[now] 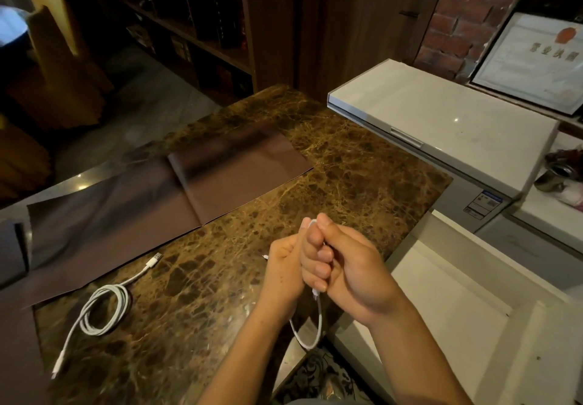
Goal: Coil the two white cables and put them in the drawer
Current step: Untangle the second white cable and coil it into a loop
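Both of my hands meet above the near right part of the brown marble counter (331, 165). My right hand (344, 266) grips a white cable (318, 319) in curled fingers. A loop of that cable hangs below the fists. My left hand (284, 266) is curled on the same cable, and a small white plug end sticks out at its left. The second white cable (104, 307) lies loosely coiled on the counter at the near left, with a USB plug pointing away and a tail toward me. A white open drawer (441, 303) sits at the lower right.
A brown cloth (176, 190) covers the far left of the counter. A white chest appliance (441, 120) stands to the right, with a framed certificate (533, 60) leaning behind it. A metal can (555, 177) sits at the far right. Dark shelves stand at the back.
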Available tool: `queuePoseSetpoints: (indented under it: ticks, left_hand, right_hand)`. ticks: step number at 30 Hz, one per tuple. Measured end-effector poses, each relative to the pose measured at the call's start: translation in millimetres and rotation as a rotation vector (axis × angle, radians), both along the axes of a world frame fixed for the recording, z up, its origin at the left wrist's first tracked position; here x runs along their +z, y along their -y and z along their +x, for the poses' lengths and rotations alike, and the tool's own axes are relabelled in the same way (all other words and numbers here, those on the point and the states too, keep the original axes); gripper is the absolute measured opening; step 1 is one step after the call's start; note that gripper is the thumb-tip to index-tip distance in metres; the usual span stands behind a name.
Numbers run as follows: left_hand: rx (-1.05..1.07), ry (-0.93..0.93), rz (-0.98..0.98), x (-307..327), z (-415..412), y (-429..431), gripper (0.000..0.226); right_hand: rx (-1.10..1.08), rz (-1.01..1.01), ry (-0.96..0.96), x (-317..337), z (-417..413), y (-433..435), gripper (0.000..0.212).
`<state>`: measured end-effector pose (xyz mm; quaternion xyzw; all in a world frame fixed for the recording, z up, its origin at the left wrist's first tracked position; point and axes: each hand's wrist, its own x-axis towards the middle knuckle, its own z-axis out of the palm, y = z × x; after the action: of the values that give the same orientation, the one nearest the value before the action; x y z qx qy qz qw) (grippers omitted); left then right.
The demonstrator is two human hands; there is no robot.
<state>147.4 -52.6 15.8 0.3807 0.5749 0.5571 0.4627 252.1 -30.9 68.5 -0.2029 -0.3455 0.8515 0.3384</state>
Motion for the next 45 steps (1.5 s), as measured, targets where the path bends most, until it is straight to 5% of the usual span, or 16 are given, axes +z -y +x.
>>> queuePoseSetpoints:
  ticks: [5,11,18,24,35,45]
  left_hand:
    - [-0.009,0.072,0.066,-3.3,3.2,11.6,0.052]
    - [-0.046,-0.106,0.046,-1.8,7.9,22.6,0.047]
    - [-0.101,-0.543,0.006,21.9,-2.5,32.7,0.042]
    - [-0.158,-0.756,-0.013,34.8,-10.0,38.3,0.036]
    - [-0.230,-0.798,0.003,63.9,-31.7,29.3,0.043]
    - [-0.252,-0.741,0.062,101.8,-51.2,2.6,0.052]
  right_hand:
    - [-0.061,-0.040,-0.093,9.8,-2.4,-15.4,0.036]
    - [-0.159,-0.075,-0.046,14.4,-5.0,-33.6,0.036]
    - [-0.277,-0.044,0.037,5.0,-16.3,-37.3,0.032]
    - [-0.293,0.191,0.219,-6.2,-20.6,-39.1,0.036]
    - [-0.184,0.652,0.594,-23.5,-10.6,-38.4,0.042]
    - [-0.088,0.491,0.558,-17.8,-12.4,-5.4,0.047]
